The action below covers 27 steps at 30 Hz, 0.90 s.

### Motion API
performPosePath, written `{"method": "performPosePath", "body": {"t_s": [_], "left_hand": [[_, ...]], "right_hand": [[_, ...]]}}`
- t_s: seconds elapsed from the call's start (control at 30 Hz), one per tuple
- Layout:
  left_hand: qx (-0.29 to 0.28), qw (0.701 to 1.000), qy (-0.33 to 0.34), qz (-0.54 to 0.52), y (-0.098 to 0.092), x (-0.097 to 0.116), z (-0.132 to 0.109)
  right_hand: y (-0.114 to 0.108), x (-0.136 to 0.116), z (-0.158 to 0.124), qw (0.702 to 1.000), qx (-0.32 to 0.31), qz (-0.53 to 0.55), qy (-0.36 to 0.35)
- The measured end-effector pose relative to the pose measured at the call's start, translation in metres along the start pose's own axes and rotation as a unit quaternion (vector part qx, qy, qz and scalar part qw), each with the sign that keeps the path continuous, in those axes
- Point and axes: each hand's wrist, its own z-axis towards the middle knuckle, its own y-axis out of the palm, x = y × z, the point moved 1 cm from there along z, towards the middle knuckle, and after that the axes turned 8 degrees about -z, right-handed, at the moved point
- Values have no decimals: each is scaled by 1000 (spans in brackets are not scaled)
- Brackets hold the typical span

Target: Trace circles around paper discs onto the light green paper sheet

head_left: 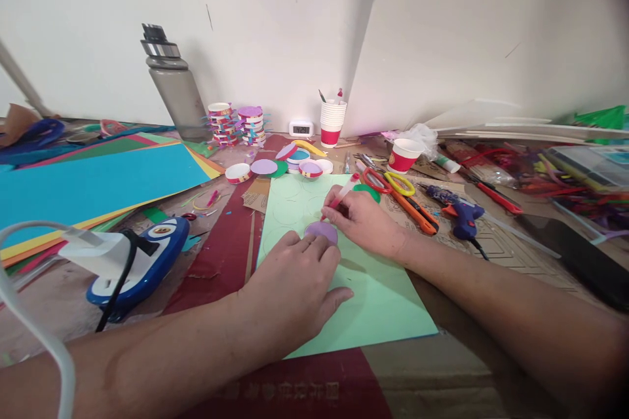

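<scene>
A pale green sheet of paper (373,301) lies in front of me, with several faint circle outlines on its upper left part. My left hand (299,275) presses a purple disc (322,231) down on the sheet with its bent fingers, the thumb standing out to the side. The fingertips partly cover the disc. In my right hand (361,216) a red pen (344,191) with a pale barrel is pinched between thumb and fingers. Its tip points down at the far edge of the disc. Whether the tip touches the paper I cannot tell.
Behind the sheet lie a purple circle (264,166), cut cup rings (238,173) and stacked rings (251,124). Stacked paper cups (333,124) stand near a clock (301,128). Scissors (400,183), a cutter (417,215) and a glue gun (462,213) lie right, a power strip (147,262) left.
</scene>
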Motion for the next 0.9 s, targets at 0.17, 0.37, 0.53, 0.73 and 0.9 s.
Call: {"method": "performPosePath", "body": {"t_s": [0.17,0.37,0.53,0.73,0.9], "left_hand": [[2,1000,2,-2,0,0,0],[3,1000,5,-7,-2,1,0],[20,1000,10,-8,-2,0,-1],[21,1000,11,7,-2,1,0],[20,1000,8,7,-2,-1,1]], "right_hand": [[-1,0,-1,1000,-4,15,8],[-3,0,-2,1000,-8,21,15],[-4,0,-3,1000,-4,16,10],[-5,0,-5,1000,0,19,10],[-5,1,-6,1000,5,8,20]]}}
